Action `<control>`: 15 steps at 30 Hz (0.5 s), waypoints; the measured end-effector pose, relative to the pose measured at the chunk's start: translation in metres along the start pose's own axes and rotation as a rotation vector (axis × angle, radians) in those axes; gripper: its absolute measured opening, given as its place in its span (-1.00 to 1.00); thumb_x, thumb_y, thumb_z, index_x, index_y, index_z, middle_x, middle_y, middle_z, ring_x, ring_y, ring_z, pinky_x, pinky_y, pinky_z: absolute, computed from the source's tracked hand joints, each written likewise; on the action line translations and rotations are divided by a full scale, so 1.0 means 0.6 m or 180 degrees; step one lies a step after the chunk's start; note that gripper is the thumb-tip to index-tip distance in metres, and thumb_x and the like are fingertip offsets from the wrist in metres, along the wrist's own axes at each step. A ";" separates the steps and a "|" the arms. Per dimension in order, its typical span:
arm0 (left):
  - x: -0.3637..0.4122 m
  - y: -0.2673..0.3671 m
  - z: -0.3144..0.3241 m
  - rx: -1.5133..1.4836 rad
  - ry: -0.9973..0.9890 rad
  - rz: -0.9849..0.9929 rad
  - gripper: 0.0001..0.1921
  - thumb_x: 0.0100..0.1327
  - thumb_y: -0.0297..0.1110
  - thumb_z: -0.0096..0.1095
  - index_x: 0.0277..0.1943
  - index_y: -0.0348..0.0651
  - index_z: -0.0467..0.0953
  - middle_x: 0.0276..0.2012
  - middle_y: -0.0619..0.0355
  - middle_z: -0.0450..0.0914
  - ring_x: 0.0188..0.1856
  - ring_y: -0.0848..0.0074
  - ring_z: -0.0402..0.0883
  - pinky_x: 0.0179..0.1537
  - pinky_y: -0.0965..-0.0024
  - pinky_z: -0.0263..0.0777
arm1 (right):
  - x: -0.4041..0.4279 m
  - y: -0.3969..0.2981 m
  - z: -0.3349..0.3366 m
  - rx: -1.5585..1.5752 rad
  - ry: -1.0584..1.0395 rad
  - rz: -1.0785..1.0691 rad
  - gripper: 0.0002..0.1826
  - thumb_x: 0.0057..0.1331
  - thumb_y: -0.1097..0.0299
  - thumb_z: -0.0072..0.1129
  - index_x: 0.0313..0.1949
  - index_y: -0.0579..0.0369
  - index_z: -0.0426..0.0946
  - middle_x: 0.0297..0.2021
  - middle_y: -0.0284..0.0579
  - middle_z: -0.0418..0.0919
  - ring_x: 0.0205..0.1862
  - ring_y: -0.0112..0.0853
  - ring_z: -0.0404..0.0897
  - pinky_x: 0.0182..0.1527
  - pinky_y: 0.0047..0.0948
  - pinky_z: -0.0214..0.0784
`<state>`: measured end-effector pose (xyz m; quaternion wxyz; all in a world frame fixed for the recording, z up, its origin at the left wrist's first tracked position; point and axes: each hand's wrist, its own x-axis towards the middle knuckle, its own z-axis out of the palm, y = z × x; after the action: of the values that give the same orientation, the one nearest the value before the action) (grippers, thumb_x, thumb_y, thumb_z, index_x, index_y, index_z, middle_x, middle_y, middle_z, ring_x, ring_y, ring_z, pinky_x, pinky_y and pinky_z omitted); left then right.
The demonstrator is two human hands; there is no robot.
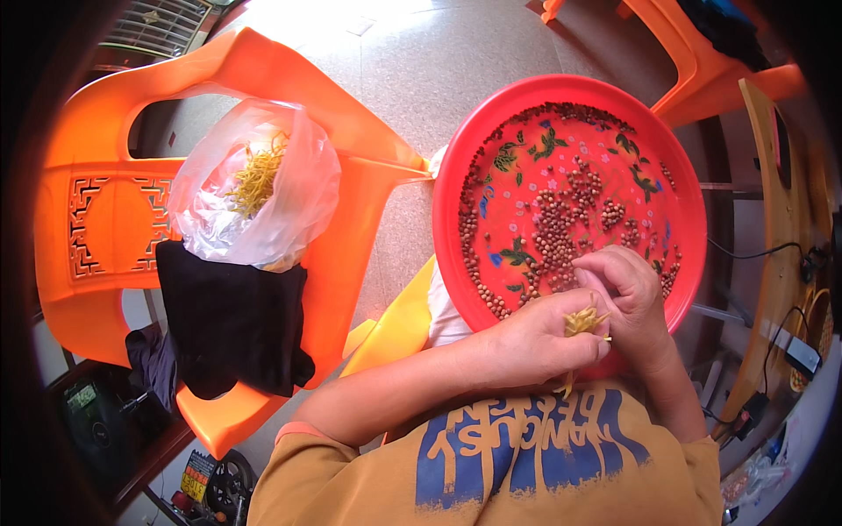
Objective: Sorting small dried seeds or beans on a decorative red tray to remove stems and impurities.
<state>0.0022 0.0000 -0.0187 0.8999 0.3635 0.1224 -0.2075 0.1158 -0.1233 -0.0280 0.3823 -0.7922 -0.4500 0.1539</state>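
My left hand (556,332) is closed around a small bunch of thin, dried yellow strands (584,321), their ends sticking out past the thumb. Right against it, my right hand (628,296) curls its thumb and fingers over the near side of a red plastic basin (454,276). Whether anything is pinched in those fingertips is hidden. Below the hands, small round brown seeds or beads (556,230) lie heaped in the middle of the basin, and more line its edge. The basin's floor has printed leaves and flowers.
On an orange plastic chair (355,217) at left stands an open clear plastic bag (309,191) holding more yellow strands (256,177). A black cloth (230,322) lies before it. Another orange chair (691,72) is at upper right. A wooden board (776,197) and cables (756,250) flank the right.
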 end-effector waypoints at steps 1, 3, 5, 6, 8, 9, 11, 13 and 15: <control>0.000 0.004 -0.001 -0.0037 0.0092 -0.0037 -0.88 0.26 -0.44 0.14 -0.25 -0.14 0.32 -0.45 0.31 0.43 -0.47 0.72 0.42 -0.47 0.61 0.28 | 0.002 -0.001 -0.001 -0.0022 -0.0004 0.0026 -0.88 0.08 0.54 0.23 -0.36 0.13 0.51 -0.48 -0.11 0.52 -0.40 -0.18 0.53 -0.35 -0.31 0.36; -0.002 0.017 -0.005 0.0082 0.0240 0.0142 -0.88 0.25 -0.43 0.14 -0.24 -0.16 0.33 -0.47 0.28 0.43 -0.48 0.69 0.43 -0.48 0.59 0.29 | 0.004 -0.004 -0.004 0.0018 -0.0023 -0.0081 -0.88 0.07 0.55 0.23 -0.36 0.14 0.51 -0.49 -0.11 0.52 -0.40 -0.18 0.54 -0.35 -0.31 0.36; -0.005 0.035 -0.013 -0.0103 0.0657 0.0329 -0.87 0.24 -0.39 0.15 -0.25 -0.17 0.34 -0.49 0.25 0.44 -0.48 0.65 0.44 -0.48 0.57 0.30 | 0.002 -0.004 -0.004 -0.0036 -0.0169 -0.0157 -0.88 0.07 0.55 0.22 -0.36 0.14 0.51 -0.49 -0.11 0.53 -0.39 -0.18 0.54 -0.34 -0.29 0.35; -0.012 0.041 -0.019 -0.0366 0.0765 0.0523 -0.84 0.22 -0.37 0.17 -0.24 -0.20 0.35 -0.50 0.23 0.46 -0.49 0.61 0.46 -0.47 0.56 0.32 | 0.002 -0.006 0.000 -0.0013 -0.0051 -0.0266 -0.88 0.07 0.55 0.20 -0.36 0.15 0.51 -0.50 -0.12 0.53 -0.40 -0.18 0.54 -0.32 -0.27 0.35; -0.042 0.080 -0.023 -0.0545 0.1166 0.1005 -0.86 0.22 -0.39 0.16 -0.20 -0.18 0.38 -0.43 0.16 0.50 -0.49 0.56 0.48 -0.45 0.52 0.38 | -0.002 -0.006 0.003 0.0030 -0.0013 -0.0289 -0.89 0.07 0.55 0.20 -0.36 0.15 0.51 -0.50 -0.12 0.52 -0.41 -0.18 0.53 -0.32 -0.27 0.34; -0.057 0.093 -0.033 -0.0679 0.1238 0.1310 -0.90 0.24 -0.40 0.11 -0.21 -0.14 0.38 -0.39 0.13 0.51 -0.49 0.56 0.49 -0.47 0.52 0.39 | -0.003 -0.007 0.005 0.0069 -0.0001 -0.0306 -0.89 0.08 0.55 0.19 -0.36 0.16 0.51 -0.51 -0.12 0.52 -0.42 -0.18 0.52 -0.32 -0.27 0.34; -0.088 0.132 -0.060 -0.0438 0.1518 0.1911 -0.94 0.28 -0.37 0.04 -0.24 -0.12 0.37 -0.42 0.13 0.48 -0.52 0.54 0.49 -0.48 0.51 0.43 | -0.004 -0.001 0.006 0.0161 -0.0050 -0.0279 -0.90 0.08 0.54 0.19 -0.37 0.15 0.51 -0.52 -0.13 0.50 -0.43 -0.19 0.51 -0.33 -0.29 0.33; -0.135 0.173 -0.094 -0.0468 0.1888 0.2478 -0.96 0.33 -0.42 -0.02 -0.22 -0.16 0.35 -0.35 0.10 0.47 -0.42 0.54 0.52 -0.41 0.51 0.44 | -0.006 0.003 0.008 0.0133 -0.0138 -0.0322 -0.89 0.07 0.53 0.19 -0.37 0.14 0.51 -0.53 -0.13 0.49 -0.43 -0.20 0.50 -0.32 -0.30 0.32; -0.193 0.211 -0.134 0.0363 0.2089 0.3048 -0.96 0.33 -0.45 -0.02 -0.23 -0.20 0.32 -0.34 0.12 0.46 -0.41 0.55 0.51 -0.39 0.53 0.43 | -0.006 0.005 0.009 0.0154 -0.0123 -0.0379 -0.89 0.07 0.53 0.19 -0.37 0.14 0.50 -0.53 -0.14 0.49 -0.43 -0.20 0.50 -0.32 -0.29 0.31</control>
<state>-0.0469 0.1719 0.0441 0.7875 0.4714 0.2054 0.3397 0.1124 -0.1245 -0.0341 0.4010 -0.7515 -0.4998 0.1570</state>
